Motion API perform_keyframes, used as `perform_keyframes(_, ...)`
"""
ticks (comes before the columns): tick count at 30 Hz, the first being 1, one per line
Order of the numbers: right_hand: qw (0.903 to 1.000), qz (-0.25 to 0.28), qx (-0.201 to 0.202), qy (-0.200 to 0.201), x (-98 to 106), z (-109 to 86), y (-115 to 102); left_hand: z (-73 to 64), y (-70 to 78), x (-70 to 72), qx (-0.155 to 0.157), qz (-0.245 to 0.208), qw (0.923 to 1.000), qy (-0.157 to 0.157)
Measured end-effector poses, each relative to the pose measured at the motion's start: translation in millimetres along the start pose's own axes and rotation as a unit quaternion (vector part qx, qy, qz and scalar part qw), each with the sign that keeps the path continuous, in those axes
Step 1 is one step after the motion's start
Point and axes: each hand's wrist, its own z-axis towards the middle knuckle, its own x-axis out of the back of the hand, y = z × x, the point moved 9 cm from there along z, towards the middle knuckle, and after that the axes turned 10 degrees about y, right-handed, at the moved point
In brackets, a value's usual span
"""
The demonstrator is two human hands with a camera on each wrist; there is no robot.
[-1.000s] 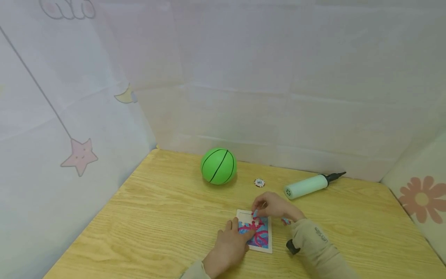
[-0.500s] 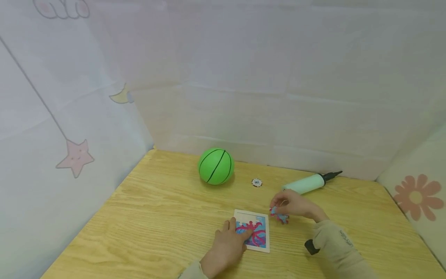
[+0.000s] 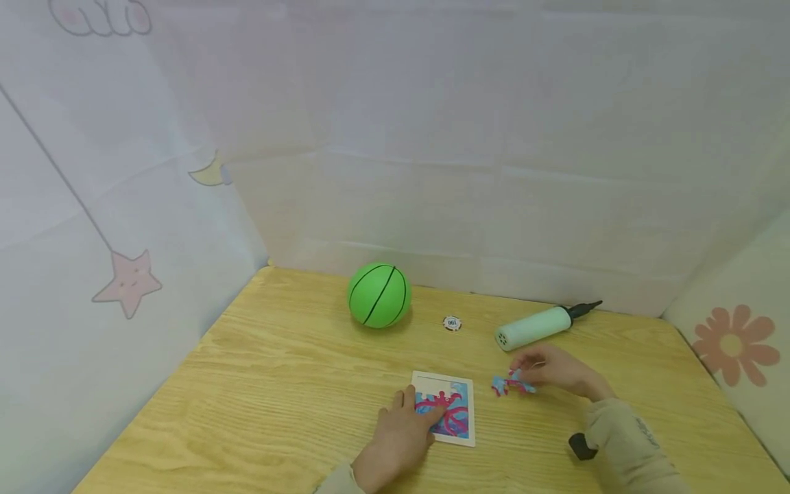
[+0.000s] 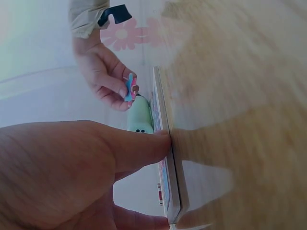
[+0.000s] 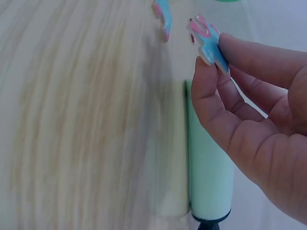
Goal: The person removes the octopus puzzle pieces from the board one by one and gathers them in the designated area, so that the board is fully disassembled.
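Note:
My left hand (image 3: pixel 401 429) rests at the left and near edges of a small framed jigsaw puzzle (image 3: pixel 459 429). One finger lies across its picture of pink tentacles on blue. The puzzle's upper left part shows bare pale backing. In the left wrist view, a finger touches the puzzle's side edge (image 4: pixel 173 175). To the right of the puzzle, my right hand (image 3: pixel 558 370) pinches a blue-and-pink jigsaw piece (image 5: pixel 211 43) between thumb and fingertips, above the table. Another loose piece (image 3: pixel 500 385) lies on the wood just left of that hand.
A green ball (image 3: pixel 379 295) with black lines stands at the back of the wooden table (image 3: pixel 296 370). Right of it lies a poker chip (image 3: pixel 452 322). A pale green hand pump (image 3: pixel 535 328) with a black nozzle lies behind my right hand. Printed cloth surrounds the table.
My right hand has moved right, away from the puzzle, to the loose pieces. It now holds a piece there, apart from another one. My left hand has stayed on the puzzle.

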Motion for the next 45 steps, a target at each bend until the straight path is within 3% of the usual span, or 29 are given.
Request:
perform_keyframes(13, 0.9999, 0.013, -0.006, -0.007, 14.3, -15.6, 21.2, -0.2, -0.1, 0.1, -0.002, 0.002, 1.0, 0.006)
perform_keyframes(19, 0.9991, -0.028, -0.032, 0.004, 15.2, -15.9, 26.9, 0.3, -1.2, -1.9, -0.003, 0.002, 0.9999, 0.012)
perform_keyframes(23, 0.9947, -0.099, -0.013, 0.025, 15.7, -11.5, 22.7, 0.8, -2.2, -3.1, -0.002, -0.003, 0.9999, 0.012)
perform_keyframes(29, 0.9794, -0.194, 0.025, 0.052, 16.5, -6.8, 15.5, 1.5, -1.5, -2.7, -0.01, 0.008, 0.9997, 0.019)
perform_keyframes(35, 0.9762, -0.204, 0.043, 0.058, 14.4, -5.1, 12.1, 3.1, -1.2, -3.2, -0.005, 0.004, 0.9999, 0.01)
perform_keyframes(45, 0.9768, -0.198, 0.037, 0.072, 16.0, -4.1, 16.6, 3.9, 1.0, -0.5, -0.006, -0.003, 0.9999, 0.014)
